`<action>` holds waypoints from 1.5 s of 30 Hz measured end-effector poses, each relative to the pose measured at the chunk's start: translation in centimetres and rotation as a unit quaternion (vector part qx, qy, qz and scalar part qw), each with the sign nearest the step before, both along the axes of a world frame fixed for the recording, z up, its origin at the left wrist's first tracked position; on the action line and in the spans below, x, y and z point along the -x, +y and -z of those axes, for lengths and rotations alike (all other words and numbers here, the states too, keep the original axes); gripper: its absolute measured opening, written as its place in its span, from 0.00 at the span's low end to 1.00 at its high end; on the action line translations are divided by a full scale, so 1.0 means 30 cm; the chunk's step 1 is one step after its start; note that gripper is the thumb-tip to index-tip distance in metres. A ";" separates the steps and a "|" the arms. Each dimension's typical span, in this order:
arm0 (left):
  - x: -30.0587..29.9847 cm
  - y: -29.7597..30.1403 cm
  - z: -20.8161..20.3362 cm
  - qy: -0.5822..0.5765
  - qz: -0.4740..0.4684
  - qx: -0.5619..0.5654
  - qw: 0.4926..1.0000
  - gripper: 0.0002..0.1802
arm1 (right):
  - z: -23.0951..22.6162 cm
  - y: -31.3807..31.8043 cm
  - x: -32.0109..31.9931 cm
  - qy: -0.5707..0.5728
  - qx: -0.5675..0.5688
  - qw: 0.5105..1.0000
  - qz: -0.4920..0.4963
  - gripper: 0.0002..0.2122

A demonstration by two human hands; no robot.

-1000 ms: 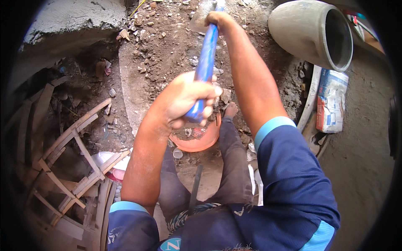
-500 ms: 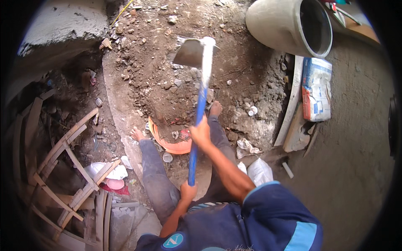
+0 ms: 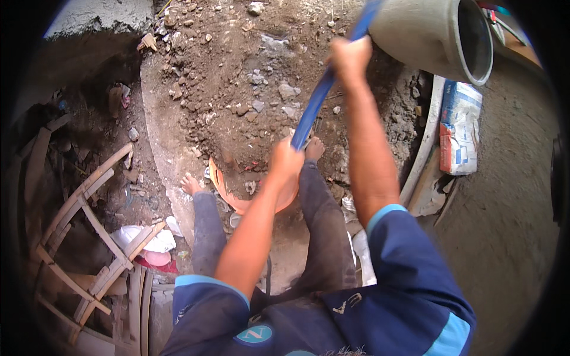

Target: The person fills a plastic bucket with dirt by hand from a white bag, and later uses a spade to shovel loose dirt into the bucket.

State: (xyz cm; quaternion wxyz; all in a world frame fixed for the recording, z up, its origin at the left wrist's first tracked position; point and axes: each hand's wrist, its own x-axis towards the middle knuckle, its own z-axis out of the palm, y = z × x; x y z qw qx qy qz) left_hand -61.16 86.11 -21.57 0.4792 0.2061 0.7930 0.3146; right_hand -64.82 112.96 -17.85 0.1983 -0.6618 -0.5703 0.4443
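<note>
Both my hands grip the blue handle of a hoe [image 3: 313, 113], which slants up and to the right. My left hand [image 3: 287, 159] is wrapped round its near end, above my knees. Farther up, my right hand [image 3: 351, 59] is closed on the handle, slightly smeared by motion. The hoe's blade lies beyond the upper edge of the picture. Below the handle is loose brown soil [image 3: 237, 89] with stones and rubble. Between my bare feet a broken orange plastic piece [image 3: 221, 188] lies on the ground, partly hidden by my left forearm.
A large grey concrete pipe [image 3: 415, 35] lies at the upper right, with a blue, white and red bag [image 3: 460, 127] and boards below it. A curved wooden frame [image 3: 89, 190] stands at the left. A broken concrete slab [image 3: 98, 18] overhangs the upper left.
Both hands have lifted the hoe up and away from my body, and it now tilts right. Its blade has left the picture at the top. The view has shifted slightly.
</note>
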 end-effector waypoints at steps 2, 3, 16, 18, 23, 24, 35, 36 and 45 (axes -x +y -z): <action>-0.231 -0.311 0.000 -0.078 -0.067 0.029 0.994 0.11 | 0.318 -0.242 -0.089 -0.173 0.090 0.978 -0.077 0.16; -0.212 -0.354 -0.068 -0.076 -0.074 0.084 0.991 0.11 | 0.322 -0.377 -0.100 -0.132 0.085 0.984 -0.079 0.17; -0.499 -1.018 -0.633 -0.092 -0.057 0.335 0.936 0.09 | -0.123 -1.117 -0.362 -0.162 0.171 0.953 -0.190 0.20; -0.458 -0.949 -0.506 -0.086 -0.003 0.298 0.951 0.08 | -0.170 -0.972 -0.374 -0.096 0.157 0.979 -0.086 0.19; -0.124 -0.271 -0.181 0.005 -0.008 0.018 1.000 0.17 | -0.259 -0.330 -0.168 0.063 -0.084 0.994 -0.009 0.12; -0.049 -0.174 -0.099 0.034 -0.020 -0.033 0.999 0.13 | -0.309 -0.247 -0.071 0.151 -0.051 0.987 0.031 0.12; -0.347 -0.836 -0.543 -0.099 -0.075 0.340 0.932 0.07 | 0.123 -0.994 -0.218 -0.105 0.278 0.946 -0.127 0.14; -0.427 -0.968 -0.584 -0.069 -0.068 0.336 0.937 0.07 | 0.089 -1.150 -0.256 -0.109 0.207 0.963 -0.134 0.16; -0.358 -0.744 -0.389 -0.036 -0.130 0.123 0.983 0.11 | -0.194 -0.827 -0.181 -0.068 0.143 0.984 -0.081 0.17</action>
